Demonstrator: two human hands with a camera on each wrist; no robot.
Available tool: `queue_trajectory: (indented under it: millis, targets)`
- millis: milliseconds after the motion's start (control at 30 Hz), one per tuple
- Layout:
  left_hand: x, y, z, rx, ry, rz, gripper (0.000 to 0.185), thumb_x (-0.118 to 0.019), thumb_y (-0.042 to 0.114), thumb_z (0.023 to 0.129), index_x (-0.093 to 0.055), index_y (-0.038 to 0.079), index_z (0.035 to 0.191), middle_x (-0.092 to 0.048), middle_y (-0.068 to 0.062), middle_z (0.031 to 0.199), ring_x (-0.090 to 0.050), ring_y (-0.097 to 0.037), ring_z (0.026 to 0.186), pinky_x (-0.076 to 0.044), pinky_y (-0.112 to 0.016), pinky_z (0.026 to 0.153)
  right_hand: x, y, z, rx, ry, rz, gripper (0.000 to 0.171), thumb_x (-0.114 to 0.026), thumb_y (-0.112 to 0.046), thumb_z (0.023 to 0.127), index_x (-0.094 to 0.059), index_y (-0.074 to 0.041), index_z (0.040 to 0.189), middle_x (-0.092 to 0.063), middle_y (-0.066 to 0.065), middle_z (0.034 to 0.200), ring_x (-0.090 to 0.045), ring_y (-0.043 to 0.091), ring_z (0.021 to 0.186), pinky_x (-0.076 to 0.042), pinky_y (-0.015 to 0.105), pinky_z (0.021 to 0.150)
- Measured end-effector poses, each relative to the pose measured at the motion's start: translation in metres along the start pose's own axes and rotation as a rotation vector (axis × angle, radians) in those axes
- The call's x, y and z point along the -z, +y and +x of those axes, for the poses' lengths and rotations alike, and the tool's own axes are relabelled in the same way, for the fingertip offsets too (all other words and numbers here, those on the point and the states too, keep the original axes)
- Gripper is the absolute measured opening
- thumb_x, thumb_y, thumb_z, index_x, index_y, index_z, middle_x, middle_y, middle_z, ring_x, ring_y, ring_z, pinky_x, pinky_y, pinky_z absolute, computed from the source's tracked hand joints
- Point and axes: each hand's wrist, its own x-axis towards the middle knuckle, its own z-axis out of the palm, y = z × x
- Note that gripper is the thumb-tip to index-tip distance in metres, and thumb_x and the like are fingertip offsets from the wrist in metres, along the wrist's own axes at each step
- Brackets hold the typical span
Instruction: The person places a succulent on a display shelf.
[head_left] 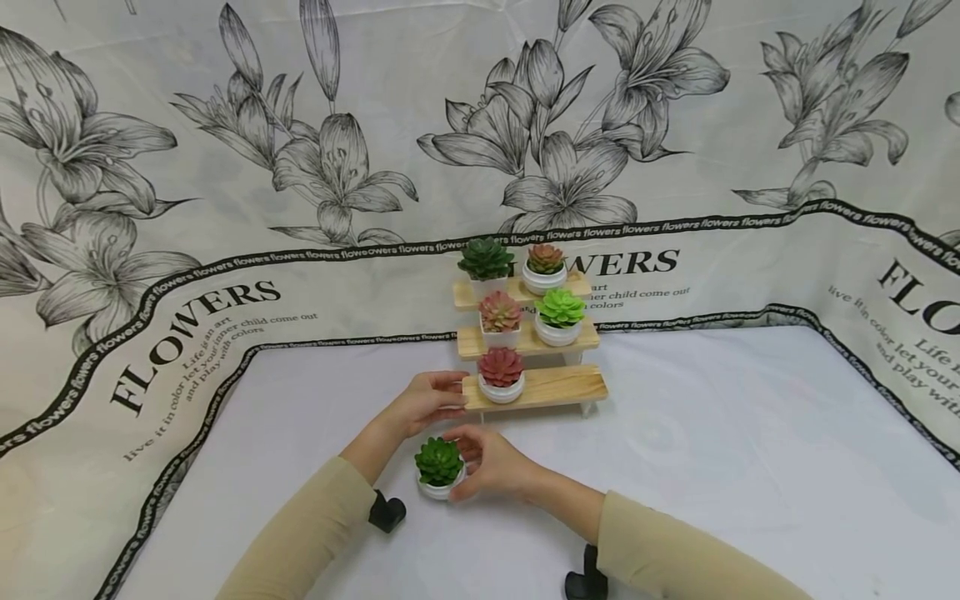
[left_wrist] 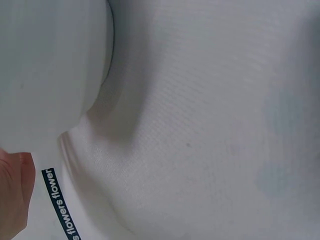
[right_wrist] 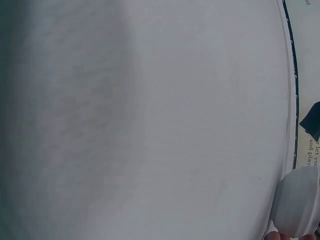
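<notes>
A three-step wooden stand (head_left: 555,387) sits at the back middle of the white cloth, with several small potted succulents on it. My left hand (head_left: 427,400) holds the left end of the lowest step, next to a red succulent (head_left: 501,372). My right hand (head_left: 483,461) curls round a white pot with a dark green succulent (head_left: 439,465), which stands on the cloth in front of the stand. In the right wrist view the white pot (right_wrist: 300,202) shows at the lower right edge. The left wrist view shows a white pot (left_wrist: 50,60) close up and a bit of my left hand (left_wrist: 12,192).
The white tablecloth (head_left: 712,450) stretches wide to the right of the stand. A flower-printed backdrop (head_left: 225,167) rises behind and to the sides. The right half of the lowest step is bare wood. Black wrist mounts (head_left: 386,511) show on both sleeves.
</notes>
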Motion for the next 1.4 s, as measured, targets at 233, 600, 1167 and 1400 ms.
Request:
queue_trajectory:
  millis: [233, 600, 1167, 1400]
  targets:
    - [-0.001, -0.001, 0.001, 0.01, 0.008, -0.005, 0.048, -0.052, -0.012, 0.087, -0.042, -0.009, 0.134, -0.049, -0.011, 0.103, -0.058, -0.012, 0.076, -0.056, -0.03, 0.078, -0.009, 0.0, 0.003, 0.042, 0.036, -0.137, 0.068, -0.081, 0.0, 0.062, -0.051, 0.004, 0.124, -0.058, 0.002, 0.1, -0.051, 0.011, 0.085, -0.047, 0.021, 0.072]
    - [-0.002, -0.001, -0.002, -0.015, -0.001, -0.007, 0.048, -0.052, -0.012, 0.087, -0.041, -0.011, 0.134, -0.046, -0.008, 0.097, -0.057, -0.011, 0.076, -0.056, -0.031, 0.078, -0.012, -0.001, 0.004, 0.046, 0.041, -0.199, 0.065, -0.084, -0.002, 0.06, -0.055, 0.001, 0.117, -0.06, 0.0, 0.102, -0.052, 0.011, 0.089, -0.047, 0.021, 0.077]
    - [0.0, -0.002, 0.0, -0.006, 0.006, 0.032, 0.048, -0.053, -0.01, 0.088, -0.043, -0.008, 0.134, -0.051, -0.011, 0.105, -0.059, -0.012, 0.079, -0.056, -0.033, 0.081, 0.006, -0.008, -0.008, -0.04, 0.021, -0.173, 0.068, -0.083, -0.005, 0.063, -0.053, -0.003, 0.123, -0.058, 0.001, 0.103, -0.052, 0.018, 0.092, -0.049, 0.028, 0.075]
    - [-0.001, -0.001, 0.001, -0.003, 0.014, 0.046, 0.047, -0.053, -0.01, 0.088, -0.044, -0.008, 0.134, -0.053, -0.018, 0.115, -0.059, -0.014, 0.082, -0.055, -0.034, 0.083, 0.017, -0.012, -0.015, -0.04, 0.03, -0.135, 0.064, -0.083, -0.003, 0.062, -0.055, -0.005, 0.12, -0.06, 0.001, 0.1, -0.054, 0.019, 0.093, -0.049, 0.029, 0.076]
